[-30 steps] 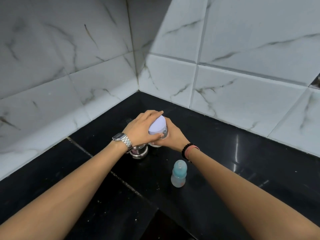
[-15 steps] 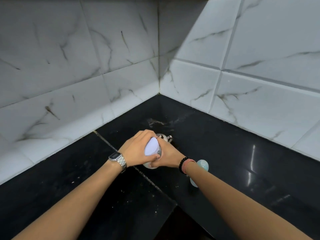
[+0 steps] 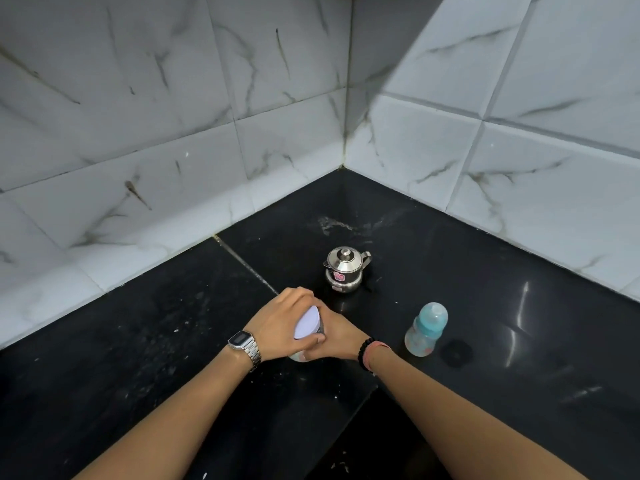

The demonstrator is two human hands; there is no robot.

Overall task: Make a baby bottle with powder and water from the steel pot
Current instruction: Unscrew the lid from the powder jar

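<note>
Both hands are gripping the jar [image 3: 307, 327] — left hand [image 3: 282, 322] clasping its white lid, right hand [image 3: 337, 336] wrapping what's probably the body. Pot [image 3: 346, 270] is sitting at twelve o'clock, bottle [image 3: 426, 329] standing at three.

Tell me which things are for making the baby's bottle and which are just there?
For the job:
- jar with a white lid, held in the grip of both the left hand and the right hand
- steel pot
- baby bottle

Just there:
- watch
- wristbands
- counter
- tiled walls
</note>
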